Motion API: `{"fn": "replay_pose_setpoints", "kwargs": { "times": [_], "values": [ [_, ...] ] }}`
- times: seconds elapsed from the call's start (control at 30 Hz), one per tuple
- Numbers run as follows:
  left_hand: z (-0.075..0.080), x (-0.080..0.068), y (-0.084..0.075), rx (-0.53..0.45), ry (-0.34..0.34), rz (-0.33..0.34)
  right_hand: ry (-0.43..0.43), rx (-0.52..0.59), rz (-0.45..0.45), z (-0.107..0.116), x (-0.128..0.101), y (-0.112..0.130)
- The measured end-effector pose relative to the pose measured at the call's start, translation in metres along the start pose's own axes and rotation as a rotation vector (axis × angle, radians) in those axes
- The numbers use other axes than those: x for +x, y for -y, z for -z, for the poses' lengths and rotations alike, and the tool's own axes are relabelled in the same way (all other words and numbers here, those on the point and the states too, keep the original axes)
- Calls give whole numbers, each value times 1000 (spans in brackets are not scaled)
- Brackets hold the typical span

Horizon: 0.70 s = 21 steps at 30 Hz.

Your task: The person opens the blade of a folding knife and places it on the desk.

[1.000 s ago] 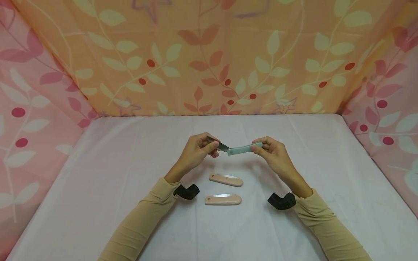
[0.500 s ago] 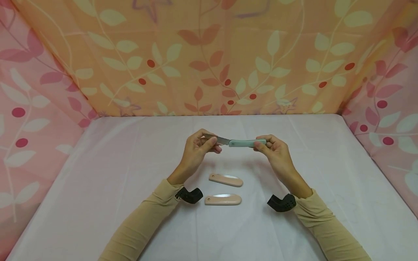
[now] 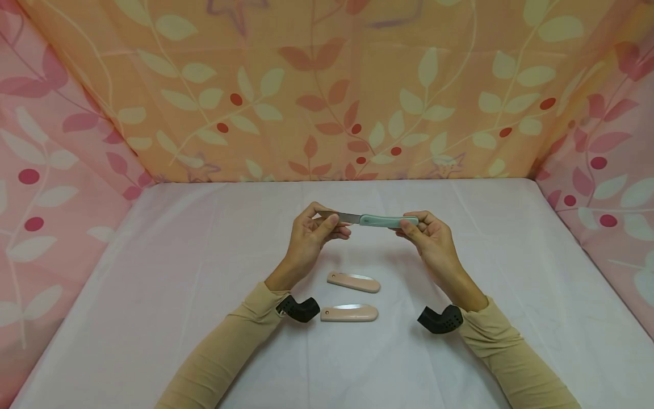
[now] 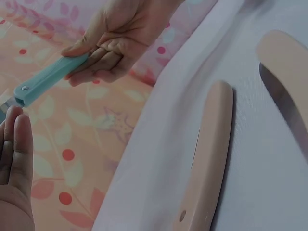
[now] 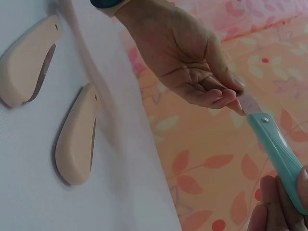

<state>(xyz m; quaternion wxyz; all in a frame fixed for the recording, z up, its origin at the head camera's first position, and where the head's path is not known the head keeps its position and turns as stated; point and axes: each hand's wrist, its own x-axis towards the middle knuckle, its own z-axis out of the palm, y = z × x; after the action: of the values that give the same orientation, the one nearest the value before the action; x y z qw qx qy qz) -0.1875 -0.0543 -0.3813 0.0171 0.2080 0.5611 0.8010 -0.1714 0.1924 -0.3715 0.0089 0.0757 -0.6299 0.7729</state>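
since a second ago the teal folding knife [image 3: 380,220] has swung from a bent angle to lie nearly straight and level, and both hands have risen a little with it. no brand, label or writing can be read on anything.

nearest, on the white table [image 3: 153,318], lies a closed pink folding knife [image 3: 349,313]; just beyond it lies a second pink folding knife [image 3: 353,282], a strip of blade showing along its edge. both lie apart from the hands.

above them and farther off, the left hand [image 3: 311,241] is raised with wrist bent, its fingers [image 3: 331,223] pinching the grey blade [image 3: 341,217] near the tip. the right hand [image 3: 431,241] mirrors it, thumb and fingers curled round the far end of the teal handle. the knife is held in the air between the two hands, over the middle of the table. beige sleeves cover both forearms.
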Motion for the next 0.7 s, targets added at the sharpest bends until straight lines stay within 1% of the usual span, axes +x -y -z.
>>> {"fn": "replay_pose_setpoints", "kwargs": {
  "times": [0.07, 0.3, 0.47, 0.57, 0.7],
  "values": [
    [1, 1, -1, -2, 3, 12, -4, -38, 4, 0, 0, 0],
    [4, 3, -3, 33, -12, 76, -19, -244, 15, 4, 2, -3],
    [6, 4, -2, 90, -44, 134, -17, -407, 7, 7, 2, -6],
    [6, 4, -2, 135, -70, 154, -2, -494, -13, 10, 2, -7],
    [7, 5, -3, 173, -122, 167, 40, -589, -24, 12, 3, -7]
  ]
}}
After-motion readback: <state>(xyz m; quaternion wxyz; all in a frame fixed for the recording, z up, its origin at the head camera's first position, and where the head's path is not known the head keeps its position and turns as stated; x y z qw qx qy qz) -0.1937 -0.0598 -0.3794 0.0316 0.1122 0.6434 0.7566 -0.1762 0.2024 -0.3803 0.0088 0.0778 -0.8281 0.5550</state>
